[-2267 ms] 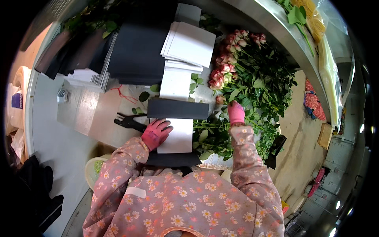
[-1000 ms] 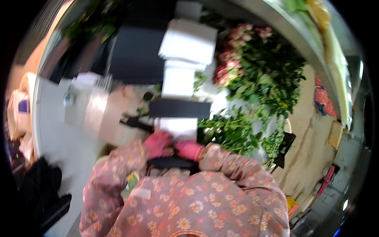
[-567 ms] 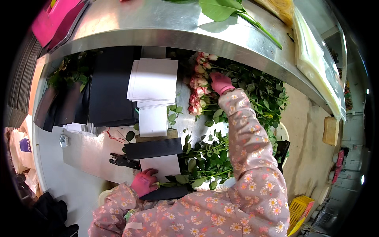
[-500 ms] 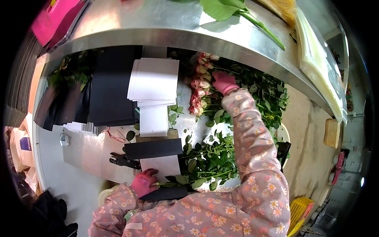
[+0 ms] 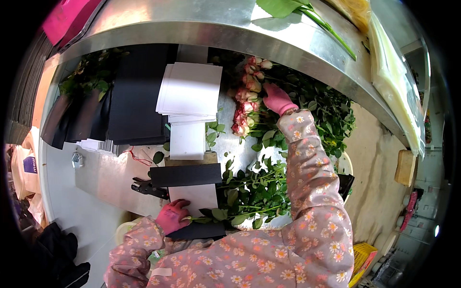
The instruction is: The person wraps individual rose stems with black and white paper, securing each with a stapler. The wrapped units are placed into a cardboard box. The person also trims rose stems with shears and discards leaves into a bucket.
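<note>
My left hand [image 5: 173,217], in a pink glove, lies with its fingers apart on a white sheet [image 5: 193,196] set on black corrugated card [image 5: 186,175]. By its thumb is the pale end of a leafy rose stem [image 5: 219,214] that runs right. My right hand [image 5: 278,99], also pink-gloved, reaches into a row of pink-and-cream roses [image 5: 248,98]. Its fingers are drawn together beside the flower heads, seemingly on a rose, though the grip is partly hidden. Leafy stems [image 5: 261,182] spread between my arms.
Above runs a metal shelf edge [image 5: 216,42] with a large leaf [image 5: 282,6] on it. White sheets [image 5: 192,91] and black card [image 5: 137,101] are stacked to the left. Black pliers-like cutters [image 5: 150,188] lie near my left hand. A yellow basket [image 5: 361,259] stands at lower right.
My right hand has drawn slightly back toward me from the rose heads, its fingers now closer together. My left hand has shifted slightly on the white sheet. The whole view has moved a little.
</note>
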Demonstrator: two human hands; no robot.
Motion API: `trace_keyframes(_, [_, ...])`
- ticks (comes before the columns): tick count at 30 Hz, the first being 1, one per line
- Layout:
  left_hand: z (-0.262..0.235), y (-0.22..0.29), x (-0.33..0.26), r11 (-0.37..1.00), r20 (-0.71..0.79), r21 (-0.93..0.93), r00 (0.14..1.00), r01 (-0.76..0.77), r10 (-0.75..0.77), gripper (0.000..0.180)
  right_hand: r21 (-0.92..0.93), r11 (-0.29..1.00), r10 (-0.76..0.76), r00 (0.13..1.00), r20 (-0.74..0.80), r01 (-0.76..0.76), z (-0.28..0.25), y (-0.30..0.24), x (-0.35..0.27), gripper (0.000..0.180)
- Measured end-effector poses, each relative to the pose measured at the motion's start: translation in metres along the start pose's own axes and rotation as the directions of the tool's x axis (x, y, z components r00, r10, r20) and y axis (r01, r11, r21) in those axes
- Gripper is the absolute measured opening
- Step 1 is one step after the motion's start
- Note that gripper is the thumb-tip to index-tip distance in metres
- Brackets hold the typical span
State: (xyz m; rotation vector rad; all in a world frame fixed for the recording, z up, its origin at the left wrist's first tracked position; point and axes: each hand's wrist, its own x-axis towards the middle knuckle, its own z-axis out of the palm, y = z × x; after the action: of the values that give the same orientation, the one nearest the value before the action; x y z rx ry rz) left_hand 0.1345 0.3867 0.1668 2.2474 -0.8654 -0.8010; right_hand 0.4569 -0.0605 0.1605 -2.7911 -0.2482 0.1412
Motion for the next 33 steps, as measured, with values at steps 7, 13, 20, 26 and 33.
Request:
trace_keyframes(7, [-0.007,0.005,0.003,0.999,0.052,0.017,0.997,0.048,-0.049,0.03,-0.062,0.997,0.054,0.978,0.201,-0.043,-0.012,-0.009,-0.003,0.066])
trace_keyframes(13, [0.009,0.0,-0.002,0.999,-0.009,0.02,1.0,0.026,-0.026,0.03,0.112,0.991,0.088,0.98,-0.177,-0.069,-0.09,-0.049,-0.083,0.064])
trace_keyframes(20, [0.01,-0.006,-0.008,0.998,-0.055,0.052,0.998,-0.026,0.029,0.032,0.809,0.548,0.28,0.865,-0.417,0.213,-0.186,-0.107,-0.202,0.046])
trace_keyframes(26, [0.015,-0.014,-0.006,0.982,-0.082,0.097,0.982,-0.159,0.167,0.035,0.138,0.99,0.029,0.884,-0.466,0.04,-0.151,-0.098,-0.189,0.052])
trace_keyframes(33, [0.013,-0.012,-0.013,0.987,-0.08,0.112,0.989,-0.113,0.122,0.031,0.058,0.994,-0.032,0.754,-0.656,0.092,-0.215,-0.185,-0.259,0.051])
